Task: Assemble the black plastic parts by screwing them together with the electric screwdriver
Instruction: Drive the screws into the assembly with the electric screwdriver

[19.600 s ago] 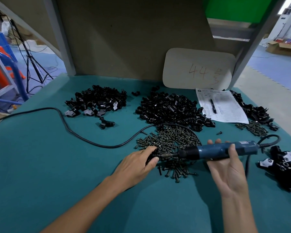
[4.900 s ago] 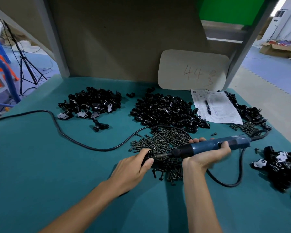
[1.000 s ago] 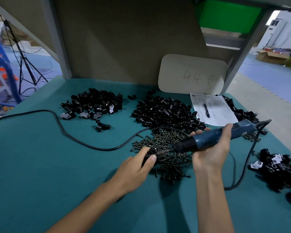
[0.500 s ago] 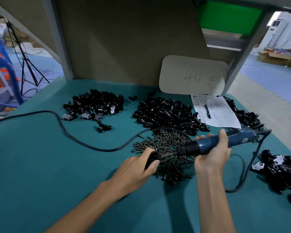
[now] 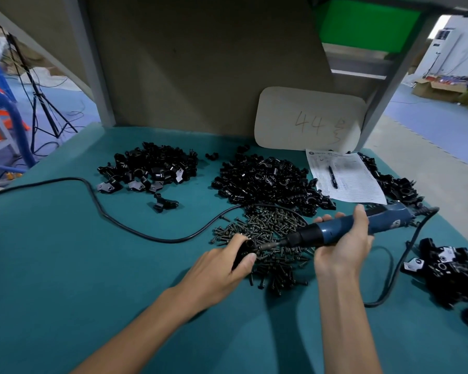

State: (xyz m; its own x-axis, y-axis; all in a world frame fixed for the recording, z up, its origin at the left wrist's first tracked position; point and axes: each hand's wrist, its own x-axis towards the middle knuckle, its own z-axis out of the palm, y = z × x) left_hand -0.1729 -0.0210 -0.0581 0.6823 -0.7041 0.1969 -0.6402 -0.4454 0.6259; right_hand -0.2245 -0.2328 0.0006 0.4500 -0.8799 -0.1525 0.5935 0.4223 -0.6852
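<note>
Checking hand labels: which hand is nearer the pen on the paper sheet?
Right. The right hand, gripping the electric screwdriver, sits in front of the pen; the left hand holds a black part farther left.

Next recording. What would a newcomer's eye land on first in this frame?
The two hands at centre front: the right hand grips a blue electric screwdriver, its bit aimed at a black part pinched in the left hand, above a screw pile on the teal table. Behind lie a left heap and a larger middle heap of black plastic parts, and a card marked 44 leans against the back wall.
</note>
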